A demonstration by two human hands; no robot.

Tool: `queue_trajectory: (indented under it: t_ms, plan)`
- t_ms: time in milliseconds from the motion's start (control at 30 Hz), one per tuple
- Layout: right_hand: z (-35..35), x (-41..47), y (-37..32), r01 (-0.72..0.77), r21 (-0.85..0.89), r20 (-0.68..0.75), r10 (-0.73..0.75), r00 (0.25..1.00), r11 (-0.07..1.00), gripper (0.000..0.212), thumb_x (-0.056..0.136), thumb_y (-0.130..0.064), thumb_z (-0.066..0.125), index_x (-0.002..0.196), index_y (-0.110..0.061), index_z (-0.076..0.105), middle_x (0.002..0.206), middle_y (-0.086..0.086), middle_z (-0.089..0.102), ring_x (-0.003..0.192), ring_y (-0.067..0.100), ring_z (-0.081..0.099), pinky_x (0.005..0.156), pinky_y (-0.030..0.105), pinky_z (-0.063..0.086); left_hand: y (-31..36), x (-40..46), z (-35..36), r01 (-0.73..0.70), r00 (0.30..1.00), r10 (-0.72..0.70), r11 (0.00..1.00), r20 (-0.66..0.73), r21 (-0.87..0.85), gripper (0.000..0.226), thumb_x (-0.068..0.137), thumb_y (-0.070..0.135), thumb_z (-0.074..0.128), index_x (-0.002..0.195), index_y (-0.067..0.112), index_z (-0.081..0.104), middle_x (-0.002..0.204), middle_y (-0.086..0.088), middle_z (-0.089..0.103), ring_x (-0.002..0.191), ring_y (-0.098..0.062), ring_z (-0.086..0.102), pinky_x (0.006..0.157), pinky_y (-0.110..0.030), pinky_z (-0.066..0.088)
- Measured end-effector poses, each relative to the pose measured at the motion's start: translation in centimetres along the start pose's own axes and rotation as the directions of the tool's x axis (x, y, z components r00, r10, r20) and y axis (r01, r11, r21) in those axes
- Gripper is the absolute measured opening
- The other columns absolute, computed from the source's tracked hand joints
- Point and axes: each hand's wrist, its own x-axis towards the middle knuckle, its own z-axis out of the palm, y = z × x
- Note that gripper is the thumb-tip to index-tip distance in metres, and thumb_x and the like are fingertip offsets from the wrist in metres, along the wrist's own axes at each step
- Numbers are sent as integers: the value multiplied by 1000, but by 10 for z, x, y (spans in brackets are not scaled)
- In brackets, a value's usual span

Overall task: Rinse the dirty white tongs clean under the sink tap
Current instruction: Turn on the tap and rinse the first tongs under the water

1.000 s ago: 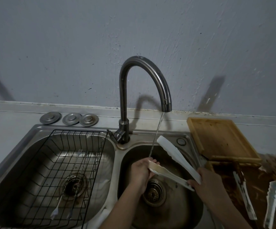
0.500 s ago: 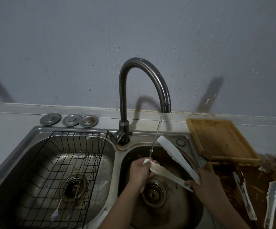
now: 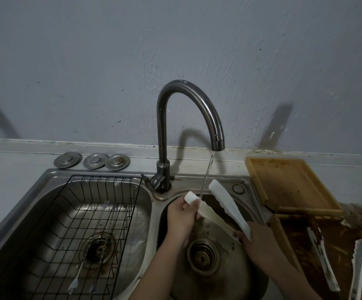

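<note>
currently: rinsing tongs, lower arm under the stream

right hand (image 3: 260, 241) is closing around the hinge end of the white tongs (image 3: 229, 204), holding them out over the right sink basin (image 3: 219, 276) so runoff is falling toward the drain (image 3: 202, 256). the tongs are spreading open in a v, probably so water is reaching the inner faces. left hand (image 3: 181, 215) is pinching the tip of the lower arm, fingers curled on it, steadying it where the thin stream from the tap (image 3: 197, 113) is landing just beside the fingers. upper arm is sitting clear of the water, to the right of the stream.

judgement: rinse is partway; the upper arm is looking due for its turn. more soiled tongs (image 3: 359, 267) are lying on the stained table (image 3: 338, 245) at right, apart from the sink.
</note>
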Motion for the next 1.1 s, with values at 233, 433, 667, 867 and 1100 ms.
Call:
queue_trajectory:
  t_ms: [233,433,667,867,1100]
  plan:
    - [10,3,-2,47,54,7,-47,999,997,22,89,-40,52,99,-21,58,90,-4,58,91,14,59,83,27,46,7,7,0,-102,993,99,994,-68,-41,23,81,-9,59,96,5,71,84,-7,76,78,-18,71,71,-29,55]
    - [13,2,2,131,29,9,-131,991,991,22,89,-44,51,94,-25,61,82,-11,58,78,7,58,73,21,46,5,5,-1,-67,997,62,991,-44,-115,25,97,11,47,103,-2,67,96,-18,73,88,-27,70,72,-31,57]
    - [19,6,-3,111,-20,161,-106,981,994,28,80,-57,56,82,-29,54,82,-7,65,72,5,60,65,24,50,13,-8,-3,94,980,-40,956,196,-276,55,80,56,46,102,8,63,88,-12,70,82,-25,68,79,-42,54]
    - [28,12,-20,122,-233,197,-76,977,965,33,84,-47,55,103,-20,52,95,-2,60,88,16,61,70,27,44,-3,-6,-7,60,998,-58,982,15,-178,23,87,16,64,105,3,62,97,-18,68,89,-30,67,85,-46,54]
    - [28,17,-13,355,-276,110,-338,935,893,47,88,-56,36,114,-21,52,108,-1,46,98,14,46,83,25,40,6,5,-16,38,993,27,842,111,-539,13,88,9,51,96,5,61,94,-13,71,90,-26,68,90,-45,52]
